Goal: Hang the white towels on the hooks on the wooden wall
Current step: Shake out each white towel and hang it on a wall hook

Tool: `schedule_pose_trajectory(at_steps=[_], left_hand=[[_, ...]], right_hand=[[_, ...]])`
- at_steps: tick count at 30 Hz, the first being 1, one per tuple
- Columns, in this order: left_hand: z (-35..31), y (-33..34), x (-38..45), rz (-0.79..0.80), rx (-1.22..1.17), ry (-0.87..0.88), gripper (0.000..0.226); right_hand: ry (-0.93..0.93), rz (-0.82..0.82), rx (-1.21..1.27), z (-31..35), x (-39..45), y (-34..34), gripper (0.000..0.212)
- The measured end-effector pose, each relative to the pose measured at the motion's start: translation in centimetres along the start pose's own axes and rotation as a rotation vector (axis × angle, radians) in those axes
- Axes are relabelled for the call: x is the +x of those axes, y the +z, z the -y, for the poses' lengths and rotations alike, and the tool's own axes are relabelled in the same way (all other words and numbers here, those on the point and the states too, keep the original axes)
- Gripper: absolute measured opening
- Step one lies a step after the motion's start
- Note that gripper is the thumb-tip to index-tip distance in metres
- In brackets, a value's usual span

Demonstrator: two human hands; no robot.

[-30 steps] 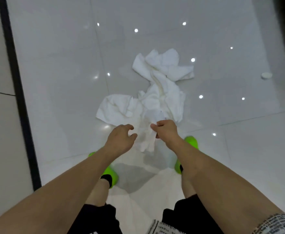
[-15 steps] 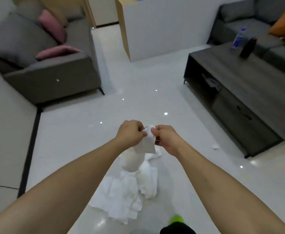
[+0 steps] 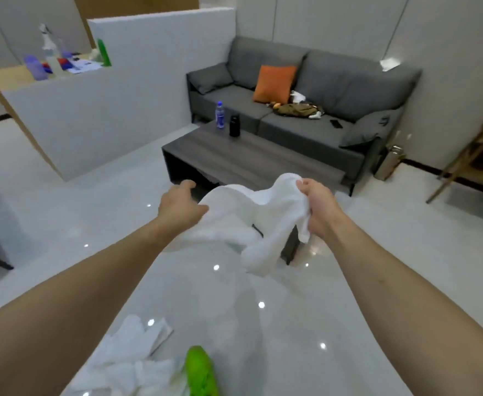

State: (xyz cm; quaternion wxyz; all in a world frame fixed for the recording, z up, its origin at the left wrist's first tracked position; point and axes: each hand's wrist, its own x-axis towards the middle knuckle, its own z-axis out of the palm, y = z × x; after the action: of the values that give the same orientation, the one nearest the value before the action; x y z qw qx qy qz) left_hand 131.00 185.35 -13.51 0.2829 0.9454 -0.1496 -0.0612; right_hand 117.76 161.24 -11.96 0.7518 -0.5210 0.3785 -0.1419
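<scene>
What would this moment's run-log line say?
phase: carrying | right hand: grips white towel | left hand: touches towel, grip unclear | more towels: on floor | hooks: not visible

A grey fabric sofa is standing against pale panelled walls. A dark wooden coffee table is sitting before it. Ceiling lights are glinting on the glossy white tiled floor.

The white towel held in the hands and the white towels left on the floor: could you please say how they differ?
The held towel is lifted and stretched between the left hand and right hand; the floor towels lie crumpled beside the green shoe. The held one is a single piece, the floor ones a heap. Both are white.
</scene>
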Motion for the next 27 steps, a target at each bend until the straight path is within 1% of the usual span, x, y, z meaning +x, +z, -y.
schedule_pose_trajectory(at_steps=[2, 3, 4, 5, 6, 8, 9, 10, 11, 12, 13, 14, 15, 17, 19, 20, 21, 24, 26, 27], left_hand=[[-6.7, 4.0, 0.9, 0.198, -0.145, 0.234, 0.086], [-10.0, 5.8, 1.1, 0.304, -0.202, 0.342, 0.093], [-13.1, 7.4, 1.2, 0.401, -0.245, 0.437, 0.094], [-15.9, 8.8, 1.4, 0.477, -0.282, 0.509, 0.086], [-18.2, 9.9, 2.0, 0.52, -0.313, 0.559, 0.07], [-22.2, 11.6, 4.1, 0.496, -0.328, 0.619, 0.027], [-23.9, 12.4, 5.6, 0.462, -0.312, 0.645, 0.013], [-25.5, 13.0, 7.2, 0.438, -0.305, 0.667, 0.004], [-27.0, 13.5, 8.9, 0.416, -0.325, 0.672, 0.003], [-28.6, 13.9, 10.7, 0.392, -0.369, 0.653, 0.007], [-30.1, 14.2, 12.5, 0.373, -0.414, 0.618, 0.01], [-31.5, 14.5, 14.3, 0.383, -0.437, 0.591, 0.011], [-32.8, 14.9, 15.9, 0.432, -0.432, 0.596, 0.012], [-35.6, 16.2, 18.2, 0.622, -0.393, 0.664, 0.017], [-38.3, 17.6, 18.8, 0.816, -0.385, 0.73, 0.023], [-39.5, 18.3, 18.7, 0.882, -0.413, 0.76, 0.022], [-40.5, 19.0, 18.5, 0.925, -0.461, 0.778, 0.021], [-43.7, 20.1, 18.4, 0.995, -0.605, 0.757, 0.022], [-45.6, 20.4, 19.1, 0.984, -0.696, 0.728, 0.027], [-46.7, 20.5, 19.5, 0.96, -0.728, 0.734, 0.025]], right_hand=[[-0.049, 0.081, -0.136, 1.8, 0.1, -1.8, 0.013], [-0.085, 0.126, -0.217, 2.7, 0.3, -2.6, 0.012], [-0.123, 0.161, -0.297, 3.7, 0.6, -3.4, 0.015], [-0.153, 0.175, -0.364, 4.7, 1.0, -4.3, 0.018], [-0.174, 0.171, -0.415, 5.7, 1.5, -5.5, 0.02], [-0.215, 0.126, -0.514, 8.2, 3.1, -8.5, 0.018], [-0.227, 0.079, -0.593, 9.4, 4.0, -10.2, 0.02], [-0.222, 0.015, -0.702, 10.6, 5.0, -12.0, 0.022], [-0.196, -0.058, -0.839, 11.6, 6.1, -13.7, 0.023], [-0.154, -0.136, -0.969, 12.3, 7.2, -15.1, 0.023], [-0.117, -0.219, -1.038, 13.0, 8.3, -16.3, 0.021], [-0.108, -0.292, -1.015, 13.7, 9.4, -17.1, 0.018], [-0.129, -0.348, -0.934, 14.5, 10.4, -17.6, 0.013], [-0.236, -0.421, -0.675, 16.8, 12.1, -18.0, 0.006], [-0.314, -0.425, -0.383, 19.2, 13.6, -18.0, 0.015], [-0.338, -0.419, -0.298, 20.3, 14.3, -17.8, 0.018], [-0.35, -0.435, -0.286, 21.1, 15.0, -17.7, 0.018], [-0.381, -0.543, -0.387, 22.9, 16.8, -18.8, 0.013], [-0.366, -0.547, -0.404, 23.3, 17.7, -20.7, 0.025], [-0.329, -0.516, -0.411, 23.3, 18.2, -21.7, 0.031]])
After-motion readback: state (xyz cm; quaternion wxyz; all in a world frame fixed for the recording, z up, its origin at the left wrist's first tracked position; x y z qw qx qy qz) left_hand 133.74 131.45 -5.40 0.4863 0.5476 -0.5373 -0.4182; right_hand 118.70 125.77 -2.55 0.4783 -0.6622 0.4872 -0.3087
